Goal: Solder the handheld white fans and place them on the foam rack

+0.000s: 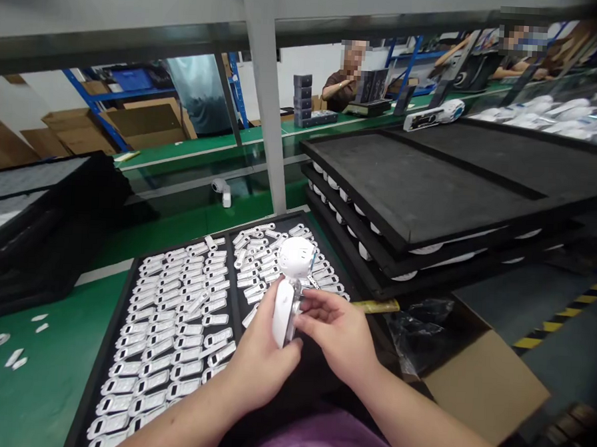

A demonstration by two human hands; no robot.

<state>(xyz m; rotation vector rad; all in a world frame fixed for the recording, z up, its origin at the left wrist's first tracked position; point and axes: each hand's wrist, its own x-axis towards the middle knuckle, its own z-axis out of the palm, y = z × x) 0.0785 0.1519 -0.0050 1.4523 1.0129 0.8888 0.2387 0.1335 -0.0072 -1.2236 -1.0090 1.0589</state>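
Note:
Both of my hands are raised over a black tray, gripping a small white robot figure (289, 283) with a round head. My left hand (261, 358) wraps its long white body (282, 319). My right hand (335, 335) pinches its side with the fingertips, near a small metal part. Beneath them, the black tray (102, 353) holds several rows of small white plastic parts (172, 337), with some lying loose at its far end. A few similar parts (14, 359) lie on the green bench outside the tray.
To the right stands a stack of black trays (421, 183) holding white pieces. A black plastic bag (418, 330) lies in an open cardboard box (485, 387). A black case (38, 216) sits left on the green bench (45, 364). A grey steel upright (262, 95) rises ahead; a co-worker (340, 85) sits beyond.

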